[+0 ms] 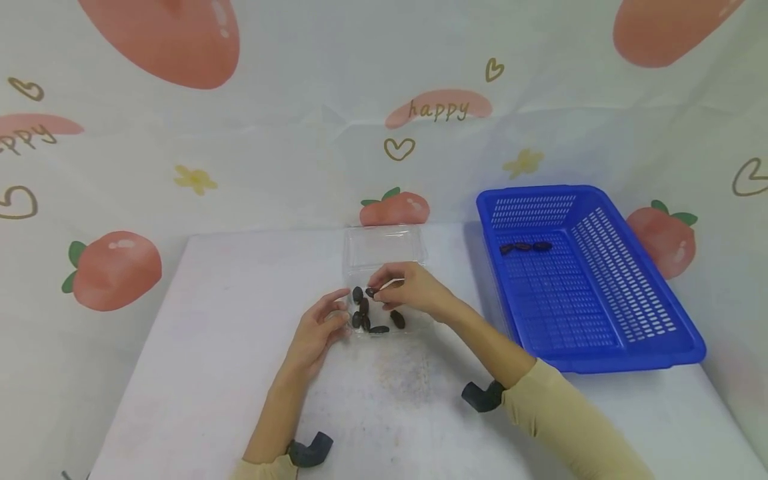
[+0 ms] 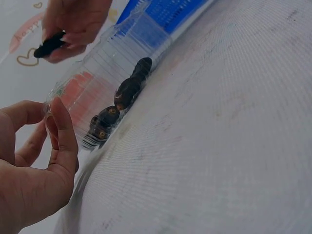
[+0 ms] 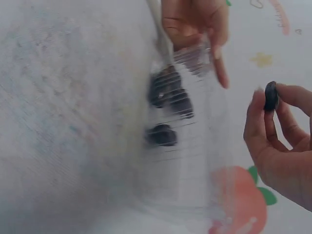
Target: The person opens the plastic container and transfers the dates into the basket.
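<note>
A clear plastic box (image 1: pixel 423 323) stands on the table with its lid (image 1: pixel 384 248) flipped back. Several dark, wrinkled dates lie inside, mostly along the left side, with one date (image 1: pixel 397 319) apart at the right. My left hand (image 1: pixel 318 328) is at the box's left edge; in the left wrist view its thumb and forefinger pinch the rim. Above the box, my right hand (image 1: pixel 414 290) holds a date (image 3: pixel 271 96) between thumb and fingertips. The same date (image 2: pixel 48 45) shows clear of the box in the left wrist view.
To the right stands a blue perforated basket (image 1: pixel 630 365), with a short row of dates (image 1: pixel 542 247) near its far left corner. A printed cloth (image 1: pixel 288 160) hangs behind the white table (image 1: pixel 216 360). Dark bands (image 1: pixel 482 397) sit on both wrists.
</note>
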`<control>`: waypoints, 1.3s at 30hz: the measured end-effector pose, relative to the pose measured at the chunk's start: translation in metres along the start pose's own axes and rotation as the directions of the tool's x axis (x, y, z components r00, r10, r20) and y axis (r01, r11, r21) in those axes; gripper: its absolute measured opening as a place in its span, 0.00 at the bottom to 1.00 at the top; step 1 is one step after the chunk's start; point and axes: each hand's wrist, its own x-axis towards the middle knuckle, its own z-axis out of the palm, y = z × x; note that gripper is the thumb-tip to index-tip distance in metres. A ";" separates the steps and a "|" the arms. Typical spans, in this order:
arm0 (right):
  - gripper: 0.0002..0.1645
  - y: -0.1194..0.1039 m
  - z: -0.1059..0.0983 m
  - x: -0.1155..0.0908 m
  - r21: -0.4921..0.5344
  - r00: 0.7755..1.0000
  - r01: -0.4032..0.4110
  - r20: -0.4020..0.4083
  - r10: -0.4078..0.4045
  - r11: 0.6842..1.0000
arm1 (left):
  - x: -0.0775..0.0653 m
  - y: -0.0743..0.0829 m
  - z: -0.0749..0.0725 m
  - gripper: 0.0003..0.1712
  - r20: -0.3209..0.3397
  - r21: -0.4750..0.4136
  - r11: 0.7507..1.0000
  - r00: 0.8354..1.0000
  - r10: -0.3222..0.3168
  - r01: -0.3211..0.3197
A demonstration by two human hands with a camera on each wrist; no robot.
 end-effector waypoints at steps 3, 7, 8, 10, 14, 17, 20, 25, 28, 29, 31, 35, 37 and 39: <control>0.12 -0.008 -0.006 -0.006 -0.054 0.999 0.009 -0.031 -0.011 0.998 | 0.000 0.001 0.000 0.29 0.000 0.003 1.000 1.000 -0.004 0.004; 0.11 -0.018 -0.014 -0.016 -0.079 0.997 -0.007 -0.076 0.001 0.997 | 0.000 0.001 -0.001 0.30 0.003 0.009 1.000 1.000 -0.009 0.009; 0.11 -0.020 -0.016 -0.018 -0.075 0.996 -0.010 -0.084 0.004 0.997 | 0.000 0.001 -0.001 0.30 0.001 0.011 1.000 1.000 -0.011 0.011; 0.12 -0.025 -0.020 -0.022 -0.064 0.996 -0.014 -0.093 0.008 0.998 | 0.000 0.001 -0.001 0.30 -0.002 0.015 1.000 1.000 -0.016 0.016; 0.13 -0.032 -0.030 -0.030 -0.061 0.994 -0.009 -0.114 0.002 0.998 | 0.000 0.002 -0.001 0.30 -0.005 0.028 1.000 1.000 -0.014 0.014; 0.14 -0.035 -0.039 -0.035 -0.051 0.993 -0.007 -0.118 0.001 0.999 | 0.001 0.002 -0.002 0.30 0.002 0.052 0.999 1.000 -0.009 0.009; 0.14 -0.037 -0.049 -0.040 -0.051 0.993 -0.017 -0.116 0.011 0.999 | 0.002 0.003 -0.002 0.29 0.003 0.081 0.997 1.000 -0.014 0.014; 0.16 -0.042 -0.065 -0.050 -0.084 0.989 -0.054 -0.142 0.042 0.995 | 0.001 0.005 -0.003 0.29 0.004 0.098 0.995 1.000 -0.019 0.018; 0.17 -0.043 -0.075 -0.054 -0.094 0.987 -0.069 -0.153 0.054 0.993 | 0.000 0.005 -0.003 0.29 0.008 0.095 0.995 1.000 -0.014 0.014; 0.17 -0.042 -0.079 -0.055 -0.090 0.987 -0.071 -0.152 0.056 0.993 | 0.000 0.005 -0.003 0.29 0.009 0.092 0.996 1.000 -0.014 0.013; 0.17 -0.042 -0.087 -0.057 -0.082 0.987 -0.073 -0.152 0.060 0.994 | 0.000 0.005 -0.003 0.29 0.009 0.092 0.996 1.000 -0.013 0.012; 0.18 -0.043 -0.105 -0.062 -0.082 0.984 -0.069 -0.172 0.054 0.994 | 0.000 0.005 -0.002 0.29 0.007 0.090 0.996 1.000 -0.010 0.009; 0.19 -0.045 -0.115 -0.065 -0.113 0.980 -0.073 -0.190 0.051 0.991 | 0.000 0.005 -0.002 0.29 0.007 0.088 0.996 1.000 -0.009 0.009; 0.20 -0.047 -0.122 -0.069 -0.132 0.975 -0.080 -0.214 0.050 0.988 | 0.000 0.005 -0.002 0.29 0.006 0.081 0.997 1.000 -0.009 0.008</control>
